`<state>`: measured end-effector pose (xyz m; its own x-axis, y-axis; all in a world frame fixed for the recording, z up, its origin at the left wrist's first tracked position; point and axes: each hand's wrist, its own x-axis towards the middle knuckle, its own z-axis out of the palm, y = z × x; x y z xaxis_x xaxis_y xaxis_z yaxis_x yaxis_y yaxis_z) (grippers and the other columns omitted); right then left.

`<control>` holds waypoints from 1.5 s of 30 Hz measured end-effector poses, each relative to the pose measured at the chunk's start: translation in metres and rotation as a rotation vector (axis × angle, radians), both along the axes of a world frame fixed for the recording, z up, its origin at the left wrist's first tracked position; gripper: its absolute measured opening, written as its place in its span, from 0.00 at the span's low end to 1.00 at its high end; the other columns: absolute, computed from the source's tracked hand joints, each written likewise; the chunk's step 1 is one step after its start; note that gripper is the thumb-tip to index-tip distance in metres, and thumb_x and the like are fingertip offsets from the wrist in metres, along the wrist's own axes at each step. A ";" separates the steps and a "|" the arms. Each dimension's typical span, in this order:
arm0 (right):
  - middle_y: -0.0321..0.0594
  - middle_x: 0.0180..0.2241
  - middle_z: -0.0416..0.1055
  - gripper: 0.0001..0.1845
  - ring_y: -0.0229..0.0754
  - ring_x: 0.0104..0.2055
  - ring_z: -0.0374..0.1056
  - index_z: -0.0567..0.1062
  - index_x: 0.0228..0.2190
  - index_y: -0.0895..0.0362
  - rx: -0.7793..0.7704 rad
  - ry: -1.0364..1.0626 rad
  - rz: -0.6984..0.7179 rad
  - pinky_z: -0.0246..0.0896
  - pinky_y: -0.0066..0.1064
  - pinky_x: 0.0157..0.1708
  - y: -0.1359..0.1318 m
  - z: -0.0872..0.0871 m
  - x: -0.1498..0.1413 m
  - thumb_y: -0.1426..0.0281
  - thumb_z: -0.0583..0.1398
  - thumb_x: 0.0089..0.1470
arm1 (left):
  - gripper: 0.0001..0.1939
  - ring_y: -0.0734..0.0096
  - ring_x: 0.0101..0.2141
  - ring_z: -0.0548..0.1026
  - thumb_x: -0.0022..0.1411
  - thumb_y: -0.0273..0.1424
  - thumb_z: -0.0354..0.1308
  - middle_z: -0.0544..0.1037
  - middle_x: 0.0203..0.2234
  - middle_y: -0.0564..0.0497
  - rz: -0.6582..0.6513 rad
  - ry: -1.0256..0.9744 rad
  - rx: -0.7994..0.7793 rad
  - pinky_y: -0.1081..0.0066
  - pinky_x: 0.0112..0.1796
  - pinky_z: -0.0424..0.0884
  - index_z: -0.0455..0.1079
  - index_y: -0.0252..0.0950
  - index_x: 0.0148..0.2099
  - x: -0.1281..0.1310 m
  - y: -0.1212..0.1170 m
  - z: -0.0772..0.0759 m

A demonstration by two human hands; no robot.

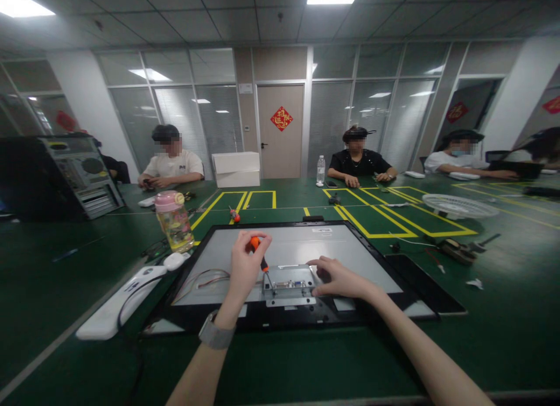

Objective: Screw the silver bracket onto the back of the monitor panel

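My left hand, with a watch on the wrist, is closed around the handle of an orange and black screwdriver. The screwdriver's shaft points down at the left side of a metal bracket with connector ports along it. Thumb and fingers of my right hand grip the bracket's right end. Beneath both hands lies a monitor panel with a grey metal back and black frame. Thin wires run across its left part toward the bracket.
Left of the panel are a white power strip-like device and a pink-lidded bottle. A black flat panel lies at the right. Farther back stand a computer case and a white box. Several people sit across the green table.
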<state>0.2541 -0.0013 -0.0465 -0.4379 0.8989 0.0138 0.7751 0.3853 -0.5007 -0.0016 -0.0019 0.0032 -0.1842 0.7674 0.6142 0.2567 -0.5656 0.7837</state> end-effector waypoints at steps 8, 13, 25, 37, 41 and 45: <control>0.40 0.38 0.68 0.36 0.49 0.43 0.65 0.69 0.54 0.54 0.015 0.013 0.012 0.59 0.37 0.45 0.003 -0.005 0.002 0.56 0.68 0.45 | 0.19 0.67 0.30 0.76 0.60 0.39 0.52 0.77 0.30 0.47 -0.275 -0.207 -0.150 0.67 0.34 0.73 0.75 0.31 0.44 0.002 -0.002 0.003; 0.41 0.39 0.69 0.37 0.50 0.43 0.64 0.69 0.55 0.55 0.007 0.015 0.005 0.59 0.37 0.46 0.002 -0.004 0.002 0.56 0.68 0.45 | 0.12 0.72 0.28 0.72 0.55 0.37 0.60 0.74 0.26 0.52 -0.189 -0.062 -0.089 0.74 0.31 0.68 0.77 0.35 0.37 0.002 -0.003 0.002; 0.42 0.40 0.69 0.36 0.50 0.44 0.64 0.69 0.55 0.55 -0.011 0.009 -0.006 0.59 0.38 0.47 -0.003 0.003 0.000 0.57 0.68 0.46 | 0.17 0.67 0.34 0.76 0.56 0.38 0.58 0.79 0.32 0.46 -0.232 -0.160 -0.140 0.69 0.38 0.71 0.76 0.32 0.44 0.001 -0.003 0.003; 0.41 0.39 0.68 0.36 0.50 0.43 0.64 0.69 0.55 0.54 0.002 0.020 0.000 0.59 0.37 0.46 0.000 -0.002 0.001 0.58 0.68 0.45 | 0.17 0.65 0.38 0.77 0.58 0.37 0.54 0.80 0.36 0.45 -0.238 -0.264 -0.151 0.67 0.42 0.70 0.77 0.32 0.43 -0.001 0.002 -0.001; 0.41 0.39 0.68 0.36 0.50 0.44 0.64 0.69 0.55 0.54 -0.003 0.023 -0.006 0.58 0.38 0.47 0.000 -0.001 0.001 0.57 0.68 0.45 | 0.14 0.69 0.31 0.75 0.54 0.37 0.61 0.78 0.30 0.48 -0.213 -0.168 -0.101 0.71 0.35 0.71 0.77 0.34 0.40 0.001 -0.001 0.001; 0.41 0.39 0.68 0.36 0.50 0.44 0.64 0.69 0.55 0.54 -0.011 0.021 -0.006 0.58 0.38 0.47 -0.001 0.000 0.000 0.58 0.68 0.45 | 0.10 0.74 0.27 0.71 0.53 0.36 0.62 0.75 0.28 0.51 -0.170 -0.122 -0.034 0.74 0.31 0.69 0.77 0.35 0.36 0.003 -0.004 0.002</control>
<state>0.2543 -0.0021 -0.0462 -0.4321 0.9017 0.0128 0.7670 0.3749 -0.5208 0.0010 -0.0058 0.0048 -0.1219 0.8138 0.5682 0.0624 -0.5650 0.8227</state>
